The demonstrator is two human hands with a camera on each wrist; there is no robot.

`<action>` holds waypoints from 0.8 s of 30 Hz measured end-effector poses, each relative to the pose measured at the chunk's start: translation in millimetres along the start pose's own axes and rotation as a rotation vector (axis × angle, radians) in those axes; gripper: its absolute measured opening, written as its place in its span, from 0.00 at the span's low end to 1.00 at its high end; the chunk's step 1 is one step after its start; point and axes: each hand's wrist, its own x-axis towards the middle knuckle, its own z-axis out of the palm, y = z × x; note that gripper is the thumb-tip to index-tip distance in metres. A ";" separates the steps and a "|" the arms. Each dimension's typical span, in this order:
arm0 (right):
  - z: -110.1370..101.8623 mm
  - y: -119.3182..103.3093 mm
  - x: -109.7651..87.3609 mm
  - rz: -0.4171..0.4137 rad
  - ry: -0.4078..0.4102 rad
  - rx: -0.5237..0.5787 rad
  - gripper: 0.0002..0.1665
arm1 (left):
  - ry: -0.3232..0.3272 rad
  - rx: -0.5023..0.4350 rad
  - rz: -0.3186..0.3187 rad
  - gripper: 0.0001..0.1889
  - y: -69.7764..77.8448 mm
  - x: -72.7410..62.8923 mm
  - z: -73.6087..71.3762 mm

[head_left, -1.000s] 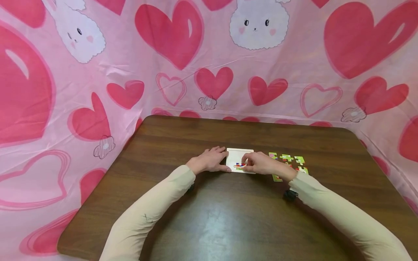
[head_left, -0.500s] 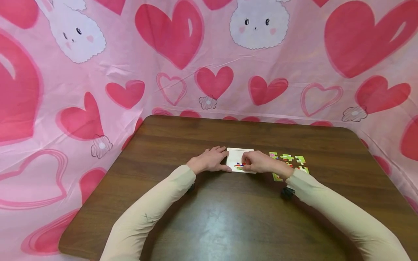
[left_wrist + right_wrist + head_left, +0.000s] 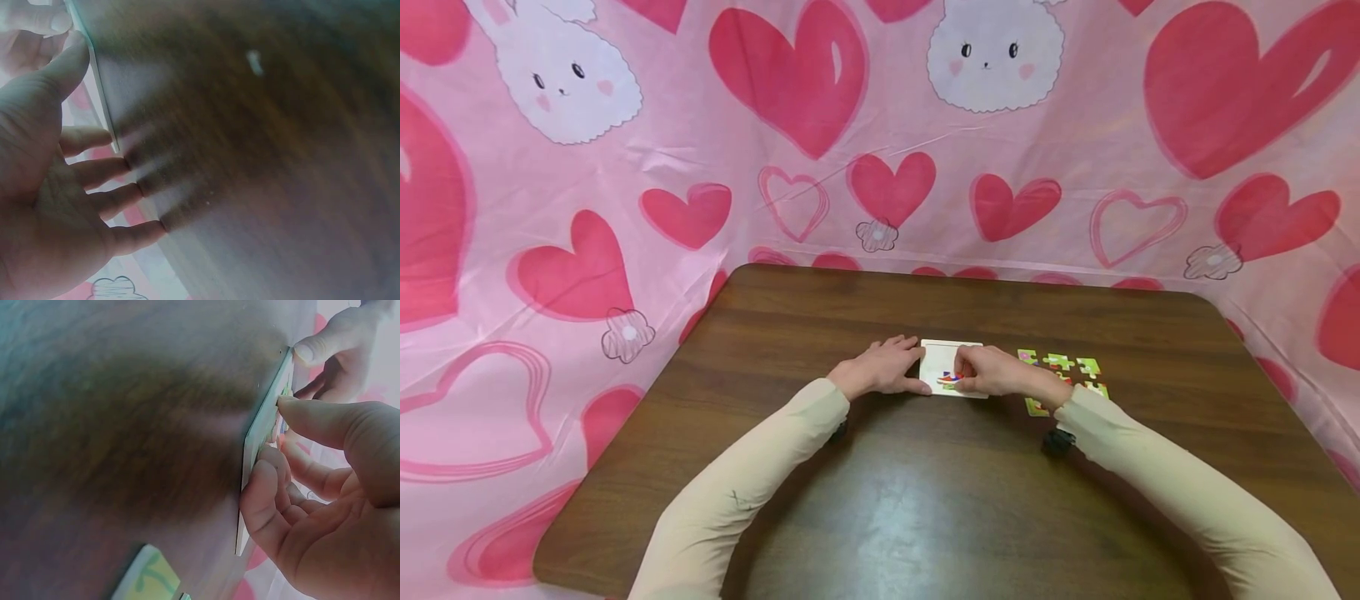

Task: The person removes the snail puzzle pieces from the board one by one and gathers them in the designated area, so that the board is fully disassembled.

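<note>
A white puzzle board (image 3: 934, 357) lies on the brown table between the hands. My left hand (image 3: 886, 367) is spread along its left edge, fingers fairly straight, with the thumb at the near left corner. Over the board's near part, my right hand (image 3: 994, 372) pinches a small colourful puzzle piece (image 3: 950, 378) in red, blue, white and green. In the right wrist view, the right thumb (image 3: 319, 419) reaches the board's near rim, and the other fingers curl over the board (image 3: 250, 456). Those fingers hide part of the piece.
Several green puzzle pieces (image 3: 1087, 367) lie on the table (image 3: 880, 483) right of the board, some partly hidden by the right wrist. A pink heart-patterned cloth (image 3: 895, 192) hangs behind the table and at its sides.
The piece at the right fingertips was tilted and now lies flatter against the board. My right wrist has shifted slightly left. The left hand and board have stayed in place.
</note>
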 end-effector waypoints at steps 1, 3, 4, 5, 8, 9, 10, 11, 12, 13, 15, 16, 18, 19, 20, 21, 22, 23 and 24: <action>0.2 -0.1 0.3 0.002 0.002 0.004 0.14 | 0.000 -0.001 0.001 0.45 -0.2 -0.1 0.1; 0.7 -0.4 0.6 0.003 0.006 0.011 0.14 | 0.001 -0.004 0.001 0.45 -0.6 -0.1 0.5; 0.9 -0.8 0.5 -0.001 0.009 0.015 0.15 | 0.001 -0.004 0.001 0.45 -0.7 -0.1 0.6; 1.2 -1.1 0.3 -0.001 0.013 0.021 0.15 | 0.001 -0.005 0.000 0.45 -0.9 -0.2 0.7; 1.9 -3.3 -0.8 -0.013 0.023 0.032 0.16 | -0.001 -0.005 0.001 0.44 -1.0 -0.3 1.1; 2.3 -4.1 -1.2 -0.017 0.027 0.033 0.16 | -0.002 -0.004 0.002 0.45 -1.0 -0.5 1.2; 2.4 -5.2 -1.8 -0.017 0.032 0.033 0.16 | -0.002 -0.004 0.003 0.45 -0.9 -0.6 1.4; 2.7 -6.1 -2.3 -0.017 0.039 0.031 0.16 | -0.001 -0.004 0.004 0.45 -0.8 -0.7 1.4; 3.0 -6.9 -2.8 -0.017 0.044 0.028 0.16 | -0.001 -0.004 0.004 0.45 -0.8 -0.7 1.6; 3.3 -7.6 -3.3 -0.017 0.051 0.024 0.16 | 0.000 -0.003 0.004 0.45 -0.8 -0.5 1.8; 3.3 -8.7 -4.2 -0.018 0.065 0.021 0.15 | 0.002 -0.001 0.004 0.45 -0.5 -0.7 1.9; 3.1 -9.1 -4.5 -0.015 0.073 0.021 0.14 | 0.003 0.001 0.004 0.45 -0.4 -0.7 1.9; 2.2 -9.8 -5.4 -0.012 0.086 0.025 0.13 | 0.004 0.003 0.003 0.45 -0.4 -0.4 1.8; 1.3 -10.3 -6.0 -0.010 0.089 0.031 0.13 | 0.005 0.003 0.003 0.44 -0.3 -0.4 1.6; 0.0 -10.9 -6.7 -0.006 0.090 0.038 0.13 | 0.006 0.002 0.003 0.44 -0.3 -0.4 1.4; -1.5 -11.7 -7.3 0.000 0.088 0.044 0.13 | 0.006 0.002 0.004 0.44 -0.5 -0.3 1.3; -2.9 -12.4 -7.9 0.008 0.082 0.054 0.13 | 0.007 0.002 0.005 0.44 -0.7 -0.1 1.1; -4.1 -12.6 -8.5 0.010 0.076 0.062 0.13 | 0.007 0.002 0.006 0.44 -0.8 0.1 1.1; -5.1 -12.8 -8.9 0.012 0.070 0.069 0.13 | 0.007 0.000 0.006 0.44 -0.9 0.1 0.9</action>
